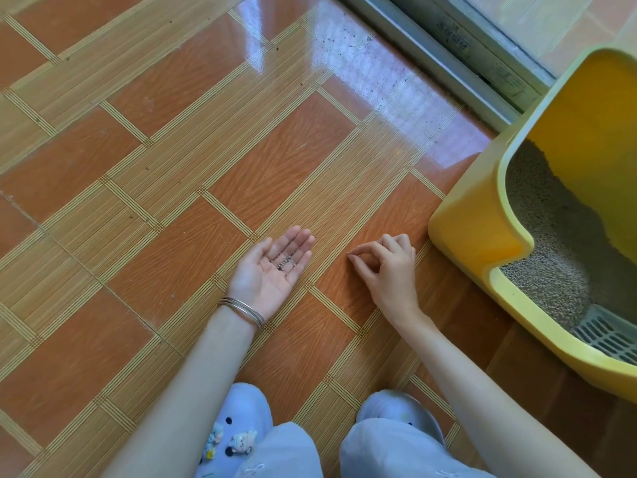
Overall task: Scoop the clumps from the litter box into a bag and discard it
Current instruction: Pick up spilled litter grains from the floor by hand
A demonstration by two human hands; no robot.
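Observation:
A yellow litter box [472, 232] stands on the floor at the right, filled with grey-brown litter [548, 257]. A white slotted scoop [606, 334] lies in its near corner. My left hand [272, 267] rests palm up on the tiles, and a few dark litter grains [284, 263] lie in the palm. To its right, just left of the box, my right hand [386, 267] is down at the floor. Its thumb and forefinger are pinched together on something tiny at the tile. No bag is in view.
The floor is glossy orange and tan patterned tile [172, 167]. A sliding door track [448, 60] runs along the top right behind the box. My knees and light blue shoes [238, 429] are at the bottom edge. Thin bangles [241, 310] circle my left wrist.

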